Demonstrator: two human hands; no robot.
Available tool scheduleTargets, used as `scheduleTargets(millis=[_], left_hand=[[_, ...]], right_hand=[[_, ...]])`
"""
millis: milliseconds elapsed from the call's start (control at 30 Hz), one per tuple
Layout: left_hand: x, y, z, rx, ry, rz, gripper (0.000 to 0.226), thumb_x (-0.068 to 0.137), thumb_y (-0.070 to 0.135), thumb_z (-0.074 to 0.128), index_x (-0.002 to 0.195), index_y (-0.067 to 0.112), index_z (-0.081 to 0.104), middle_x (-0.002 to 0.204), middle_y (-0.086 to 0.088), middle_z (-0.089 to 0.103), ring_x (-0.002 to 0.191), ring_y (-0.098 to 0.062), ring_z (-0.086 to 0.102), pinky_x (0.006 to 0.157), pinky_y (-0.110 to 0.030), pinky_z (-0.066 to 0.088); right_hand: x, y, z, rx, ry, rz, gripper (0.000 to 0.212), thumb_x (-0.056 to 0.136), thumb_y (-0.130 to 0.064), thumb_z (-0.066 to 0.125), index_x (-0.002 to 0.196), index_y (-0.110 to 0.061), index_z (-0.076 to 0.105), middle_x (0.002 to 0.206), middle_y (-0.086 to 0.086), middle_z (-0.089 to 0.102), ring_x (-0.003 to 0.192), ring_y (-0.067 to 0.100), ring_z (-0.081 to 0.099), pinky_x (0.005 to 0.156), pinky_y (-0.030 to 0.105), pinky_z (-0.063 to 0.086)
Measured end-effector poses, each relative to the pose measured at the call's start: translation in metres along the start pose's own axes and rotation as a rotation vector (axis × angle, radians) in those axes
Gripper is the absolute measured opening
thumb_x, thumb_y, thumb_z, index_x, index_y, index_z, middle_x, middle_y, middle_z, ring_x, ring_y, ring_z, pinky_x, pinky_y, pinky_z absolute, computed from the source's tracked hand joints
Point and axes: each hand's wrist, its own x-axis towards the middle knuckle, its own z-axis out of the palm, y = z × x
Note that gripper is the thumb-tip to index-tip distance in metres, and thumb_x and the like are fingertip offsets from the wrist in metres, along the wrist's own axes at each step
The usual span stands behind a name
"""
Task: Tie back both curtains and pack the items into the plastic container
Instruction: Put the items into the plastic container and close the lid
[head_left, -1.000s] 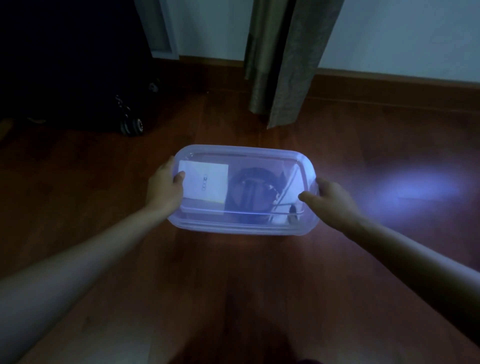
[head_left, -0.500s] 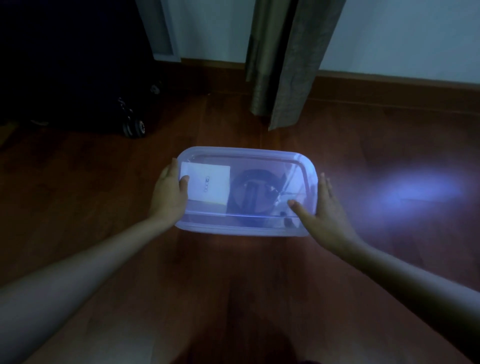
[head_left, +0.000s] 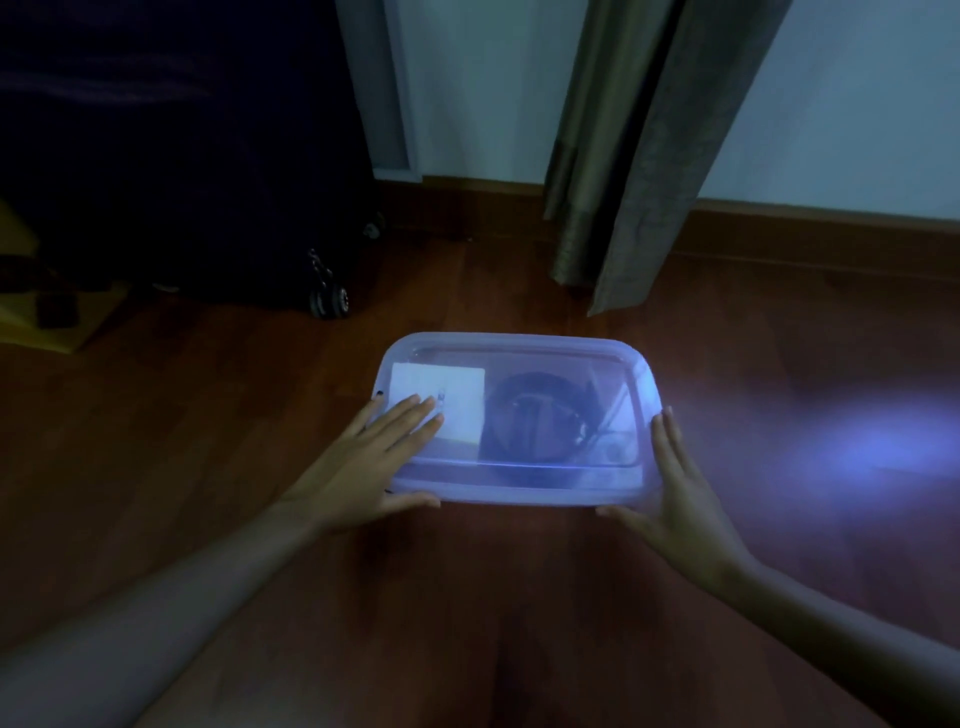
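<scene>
A clear plastic container (head_left: 519, 345) with its lid on lies on the dark wooden floor. Through the lid I see a white box (head_left: 457, 389) at the left and a dark round coiled item (head_left: 535, 421) in the middle. My left hand (head_left: 379, 457) lies flat on the lid's near left corner, fingers spread over the white box, thumb under the rim. My right hand (head_left: 680, 488) stands flat against the container's right end, fingers straight, thumb at the near corner. A brownish curtain (head_left: 623, 171) hangs bunched down to the floor behind the container.
A dark wheeled suitcase (head_left: 208, 182) stands at the back left, one wheel (head_left: 330, 300) near the container. A white wall with a wooden skirting board (head_left: 831, 228) runs across the back. A bright patch of light (head_left: 878, 441) lies on the floor at the right.
My left hand has slid from the container's left end onto the lid and flattened. My right hand has opened flat against the right end. The view has come closer.
</scene>
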Motion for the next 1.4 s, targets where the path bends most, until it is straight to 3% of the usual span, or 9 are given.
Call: scheduleTargets(millis=[133,267,367,500,600,833,933,1067,1400], left_hand=[[-0.002,-0.03,-0.004,-0.004,0.025,-0.078,0.082,0.087,0.071,0.034,0.14,0.011,0.048,0.149,-0.01,0.041,0.139,-0.023,0.036,0.115,-0.044,0.021],[0.002,-0.067,-0.009,0.013,0.07,-0.217,0.081,0.09,0.071,0.024,0.13,0.01,0.058,0.141,-0.013,0.051,0.129,-0.03,0.048,0.109,-0.048,0.032],[0.01,-0.087,-0.009,0.023,0.094,-0.287,0.079,0.091,0.069,0.022,0.129,0.01,0.059,0.135,-0.014,0.055,0.122,-0.032,0.052,0.101,-0.049,0.042],[0.028,-0.1,0.001,-0.004,0.16,-0.364,0.062,0.085,0.047,0.061,0.133,0.007,0.054,0.135,-0.016,0.055,0.123,-0.033,0.049,0.099,-0.049,0.047],[0.047,-0.103,0.007,-0.016,0.214,-0.384,0.064,0.079,0.032,0.074,0.133,0.006,0.054,0.135,-0.017,0.054,0.125,-0.033,0.046,0.099,-0.047,0.046],[0.1,-0.13,0.017,0.054,0.235,-0.384,0.062,0.081,0.029,0.074,0.133,0.005,0.053,0.134,-0.018,0.054,0.125,-0.034,0.048,0.101,-0.044,0.044],[0.128,-0.134,0.01,-0.034,0.275,-0.549,0.056,0.083,0.027,0.072,0.131,0.007,0.051,0.132,-0.018,0.046,0.12,-0.034,0.043,0.089,-0.044,0.05],[0.162,-0.137,0.007,-0.133,0.279,-0.696,0.044,0.089,0.024,0.065,0.127,0.008,0.051,0.128,-0.016,0.042,0.117,-0.032,0.04,0.083,-0.044,0.052],[0.187,-0.15,0.008,-0.053,0.191,-0.69,0.044,0.092,0.028,0.061,0.129,0.008,0.048,0.135,-0.018,0.041,0.125,-0.037,0.036,0.083,-0.045,0.05]], right_hand=[[0.035,-0.016,0.01,0.047,-0.013,-0.047,0.116,0.072,-0.031,0.084,0.154,-0.015,0.004,0.16,-0.008,-0.01,0.139,-0.001,0.005,0.104,0.01,0.015],[0.082,-0.033,0.023,0.006,-0.006,-0.128,0.107,0.076,-0.034,0.081,0.155,-0.015,0.011,0.163,-0.002,-0.002,0.145,0.008,0.014,0.104,0.009,0.014],[0.114,-0.043,0.031,0.016,0.022,-0.175,0.099,0.078,-0.033,0.079,0.155,-0.02,0.017,0.164,-0.001,0.001,0.145,0.014,0.021,0.106,0.016,0.024],[0.139,-0.046,0.041,-0.031,0.174,-0.225,0.078,0.08,-0.029,0.078,0.147,-0.025,0.038,0.161,0.001,0.018,0.14,0.021,0.035,0.105,0.037,0.044],[0.15,-0.043,0.045,-0.043,0.272,-0.222,0.064,0.082,-0.027,0.076,0.139,-0.023,0.049,0.156,0.002,0.03,0.131,0.023,0.047,0.095,0.039,0.052],[0.189,-0.044,0.054,-0.036,0.381,-0.144,0.068,0.09,-0.031,0.066,0.15,-0.021,0.035,0.158,0.004,0.027,0.123,0.029,0.056,0.088,0.044,0.055],[0.213,-0.051,0.054,0.001,0.375,-0.07,0.074,0.092,-0.037,0.062,0.153,-0.016,0.027,0.16,-0.001,0.024,0.128,0.025,0.052,0.096,0.04,0.05],[0.243,-0.062,0.051,0.017,0.385,-0.043,0.073,0.092,-0.027,0.064,0.152,-0.01,0.025,0.158,0.006,0.027,0.13,0.027,0.049,0.099,0.035,0.045],[0.278,-0.061,0.045,-0.006,0.377,-0.055,0.071,0.093,-0.019,0.062,0.152,-0.004,0.024,0.157,0.014,0.029,0.134,0.028,0.044,0.103,0.032,0.041]])
